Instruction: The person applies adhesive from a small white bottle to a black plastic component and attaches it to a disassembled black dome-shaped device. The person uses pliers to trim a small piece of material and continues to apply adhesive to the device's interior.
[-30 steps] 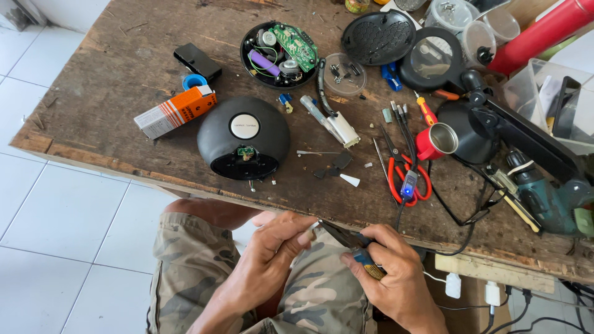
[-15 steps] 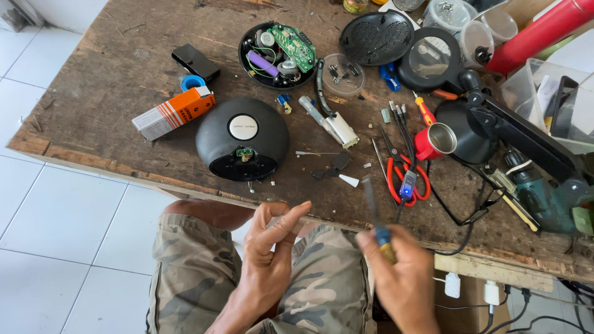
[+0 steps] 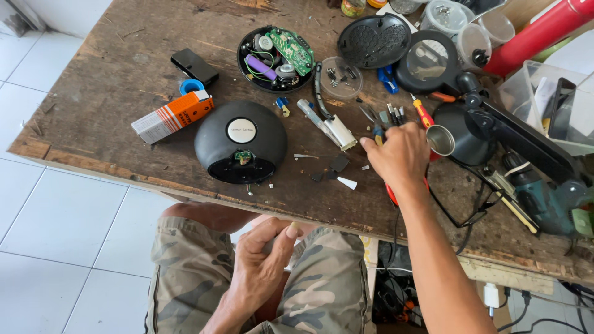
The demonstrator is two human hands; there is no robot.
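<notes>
My right hand point(image 3: 401, 158) covers red-handled cutters point(image 3: 391, 193), grip unclear; small tools point(image 3: 387, 116) just beyond, dome point(image 3: 241, 142) well left. Left hand point(image 3: 263, 263) loosely curled, holds nothing I can see.

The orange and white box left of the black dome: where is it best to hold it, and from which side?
Grip the orange and white box across its two long sides, near the middle, coming from above. It lies flat on the wooden table and angled, long faces free. The blue tape roll crowds its upper end, so a hand would likely avoid that end.
</notes>
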